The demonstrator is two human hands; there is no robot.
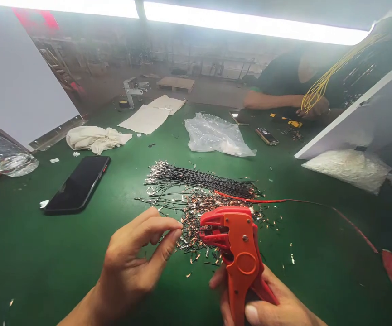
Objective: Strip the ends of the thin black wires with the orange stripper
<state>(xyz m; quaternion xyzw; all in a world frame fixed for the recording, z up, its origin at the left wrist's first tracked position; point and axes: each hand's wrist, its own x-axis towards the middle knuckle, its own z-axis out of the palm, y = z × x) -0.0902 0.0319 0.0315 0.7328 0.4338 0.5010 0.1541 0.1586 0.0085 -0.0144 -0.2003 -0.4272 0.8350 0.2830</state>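
Above our green, flat desk (63,249), we hold a red-and-orange plastic wire stripper (243,246), right hand (277,299) wrapped around its handles, left hand (137,258) pinching between thumb and forefinger a thin black wire (191,229) that reaches the stripper's jaws.

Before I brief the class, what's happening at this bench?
The person's left hand pinches a thin black wire that runs to the jaws of a red-and-orange wire stripper, gripped in the right hand. Wire clippings lie scattered around its front, with a bundle of black wires just beyond. Across the green table, a co-worker's hand is at some yellow wires.
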